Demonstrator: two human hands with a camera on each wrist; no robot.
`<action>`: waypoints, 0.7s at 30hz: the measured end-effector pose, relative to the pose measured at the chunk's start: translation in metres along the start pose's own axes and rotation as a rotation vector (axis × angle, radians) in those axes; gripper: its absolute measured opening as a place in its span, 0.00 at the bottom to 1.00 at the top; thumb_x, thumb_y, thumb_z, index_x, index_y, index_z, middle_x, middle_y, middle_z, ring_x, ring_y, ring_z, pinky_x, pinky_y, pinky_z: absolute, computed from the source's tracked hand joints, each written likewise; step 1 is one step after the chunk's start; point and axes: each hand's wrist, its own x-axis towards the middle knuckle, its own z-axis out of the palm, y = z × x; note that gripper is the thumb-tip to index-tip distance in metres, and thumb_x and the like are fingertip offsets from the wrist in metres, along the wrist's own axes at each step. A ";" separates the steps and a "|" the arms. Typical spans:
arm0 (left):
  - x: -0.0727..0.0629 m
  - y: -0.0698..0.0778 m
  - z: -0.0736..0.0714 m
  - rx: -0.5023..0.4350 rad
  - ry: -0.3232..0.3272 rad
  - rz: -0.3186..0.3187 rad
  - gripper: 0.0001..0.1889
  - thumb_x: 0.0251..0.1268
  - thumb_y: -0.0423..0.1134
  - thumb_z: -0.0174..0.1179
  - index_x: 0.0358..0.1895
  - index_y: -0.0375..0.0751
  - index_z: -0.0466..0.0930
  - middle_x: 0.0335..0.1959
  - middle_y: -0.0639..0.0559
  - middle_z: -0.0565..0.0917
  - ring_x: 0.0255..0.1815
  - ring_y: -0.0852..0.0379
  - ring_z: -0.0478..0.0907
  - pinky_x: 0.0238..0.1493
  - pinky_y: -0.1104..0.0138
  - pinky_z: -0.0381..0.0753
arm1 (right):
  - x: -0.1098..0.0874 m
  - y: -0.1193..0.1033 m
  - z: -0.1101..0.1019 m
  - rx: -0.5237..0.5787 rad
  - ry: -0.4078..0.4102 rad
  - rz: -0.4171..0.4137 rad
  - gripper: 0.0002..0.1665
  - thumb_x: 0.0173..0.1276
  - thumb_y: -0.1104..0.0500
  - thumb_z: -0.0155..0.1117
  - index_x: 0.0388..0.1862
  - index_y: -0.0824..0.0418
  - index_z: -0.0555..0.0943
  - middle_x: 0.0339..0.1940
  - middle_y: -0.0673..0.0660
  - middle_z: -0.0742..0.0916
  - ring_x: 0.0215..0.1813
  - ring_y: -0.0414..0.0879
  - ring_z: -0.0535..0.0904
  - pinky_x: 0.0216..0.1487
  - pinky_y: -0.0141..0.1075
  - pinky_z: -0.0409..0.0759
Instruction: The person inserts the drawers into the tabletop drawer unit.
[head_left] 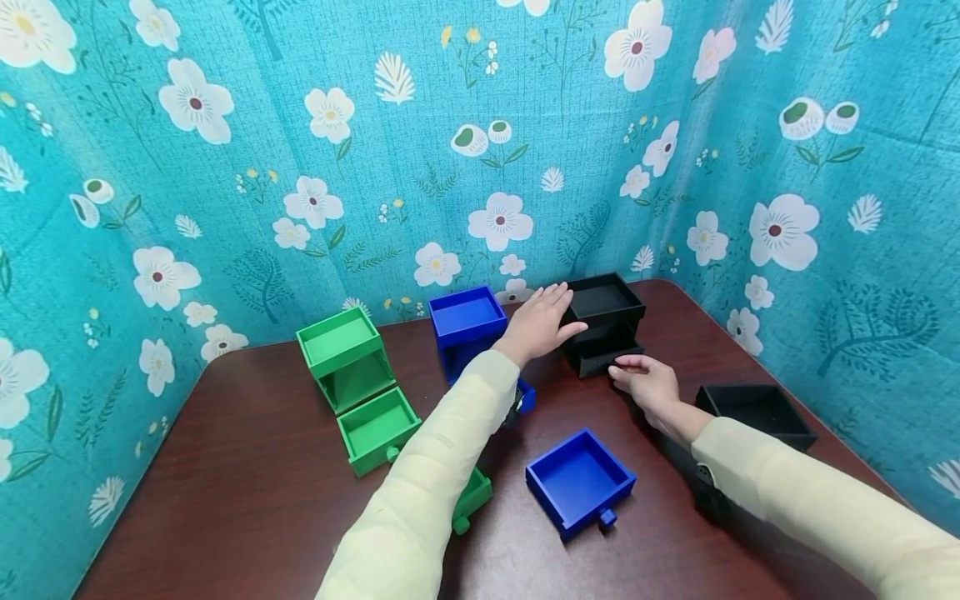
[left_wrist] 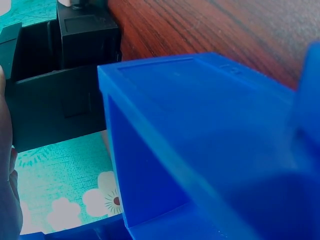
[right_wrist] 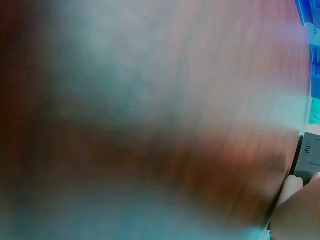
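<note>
A small black cabinet [head_left: 603, 302] with a tray-like top stands at the back right of the table, its lower black drawer [head_left: 597, 360] pulled partly out. My left hand [head_left: 542, 323] rests against the cabinet's left side, fingers straight and thumb spread across its front. At the drawer's front, my right hand [head_left: 649, 388] pinches with thumb and fingers; its knob is hidden by them. In the left wrist view the black cabinet [left_wrist: 55, 107] appears beside the edge of the left hand [left_wrist: 7, 185]. The right wrist view is mostly blurred, with the right hand [right_wrist: 297, 210] at its lower right.
A blue cabinet [head_left: 468, 315] and a green cabinet [head_left: 341, 343] stand to the left. A green drawer [head_left: 378, 427], a blue drawer [head_left: 581, 477] and a black drawer [head_left: 756, 410] lie on the brown table [head_left: 247, 467]. My left sleeve partly covers another green drawer [head_left: 474, 496]. Floral curtains surround the table.
</note>
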 end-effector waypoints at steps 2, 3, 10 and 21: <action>0.000 0.000 0.000 -0.001 0.001 -0.001 0.38 0.74 0.64 0.39 0.76 0.42 0.56 0.77 0.48 0.56 0.77 0.56 0.48 0.74 0.66 0.39 | 0.001 -0.001 0.001 -0.020 0.002 0.005 0.21 0.66 0.67 0.66 0.56 0.75 0.75 0.34 0.52 0.84 0.37 0.38 0.84 0.43 0.33 0.83; 0.000 0.000 0.000 -0.002 0.001 -0.001 0.38 0.74 0.64 0.39 0.76 0.42 0.56 0.77 0.48 0.56 0.77 0.56 0.48 0.74 0.66 0.40 | 0.002 -0.002 0.001 -0.028 0.004 0.008 0.21 0.66 0.67 0.66 0.56 0.75 0.75 0.34 0.52 0.84 0.37 0.39 0.84 0.44 0.33 0.83; 0.001 -0.002 0.003 -0.010 0.011 -0.002 0.38 0.74 0.64 0.40 0.76 0.42 0.56 0.77 0.48 0.56 0.77 0.56 0.48 0.74 0.66 0.39 | 0.009 -0.005 0.003 -0.074 -0.006 0.046 0.20 0.66 0.65 0.67 0.55 0.72 0.76 0.34 0.52 0.84 0.37 0.39 0.85 0.42 0.32 0.83; 0.002 -0.002 0.006 -0.012 0.017 0.001 0.38 0.74 0.64 0.40 0.76 0.42 0.56 0.77 0.49 0.56 0.77 0.57 0.48 0.74 0.67 0.38 | 0.018 -0.009 0.006 -0.116 -0.006 0.056 0.20 0.67 0.64 0.66 0.55 0.71 0.77 0.35 0.53 0.84 0.40 0.43 0.85 0.44 0.33 0.83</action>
